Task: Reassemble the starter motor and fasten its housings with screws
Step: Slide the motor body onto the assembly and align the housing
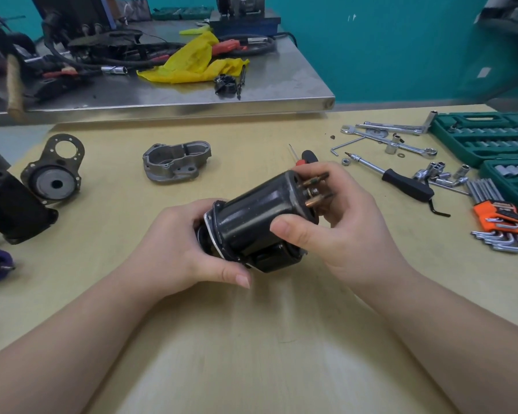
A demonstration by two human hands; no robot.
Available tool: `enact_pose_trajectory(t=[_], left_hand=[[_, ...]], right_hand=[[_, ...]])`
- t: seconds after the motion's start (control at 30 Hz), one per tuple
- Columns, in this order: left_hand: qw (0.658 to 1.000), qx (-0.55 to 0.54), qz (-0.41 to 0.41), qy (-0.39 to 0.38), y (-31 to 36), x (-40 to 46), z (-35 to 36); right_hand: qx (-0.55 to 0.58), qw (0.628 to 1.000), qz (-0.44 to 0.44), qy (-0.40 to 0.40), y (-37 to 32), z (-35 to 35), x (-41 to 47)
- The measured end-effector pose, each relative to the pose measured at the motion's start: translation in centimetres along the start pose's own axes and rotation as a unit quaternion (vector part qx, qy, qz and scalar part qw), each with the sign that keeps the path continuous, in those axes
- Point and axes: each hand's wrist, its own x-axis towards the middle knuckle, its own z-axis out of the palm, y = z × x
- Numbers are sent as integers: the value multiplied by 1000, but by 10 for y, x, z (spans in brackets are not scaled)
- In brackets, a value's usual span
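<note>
A black cylindrical starter motor body with copper terminal studs at its far end is held above the wooden table. My left hand grips its flanged near end from below and the left. My right hand wraps the far end, thumb on the black shell, fingers behind the studs. A grey cast aluminium housing lies on the table beyond. A black end plate with a round bearing seat sits at the far left, beside another black housing.
A red-and-black screwdriver lies just behind my right hand. Wrenches, sockets and a ratchet driver are spread at the right, with green socket cases and an orange hex key set. A steel bench with a yellow rag stands behind.
</note>
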Motion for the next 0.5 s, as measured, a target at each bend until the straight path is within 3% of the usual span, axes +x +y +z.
enact_pose_trajectory(t=[0.17,0.5], left_hand=[[1000,-1,10,-14,1,0,-1],[1000,-6,22,-9,2,1,1]], right_hand=[[-3,997,0,-76,1,-4,4],[-28,1000,-8,1,-2,1,1]])
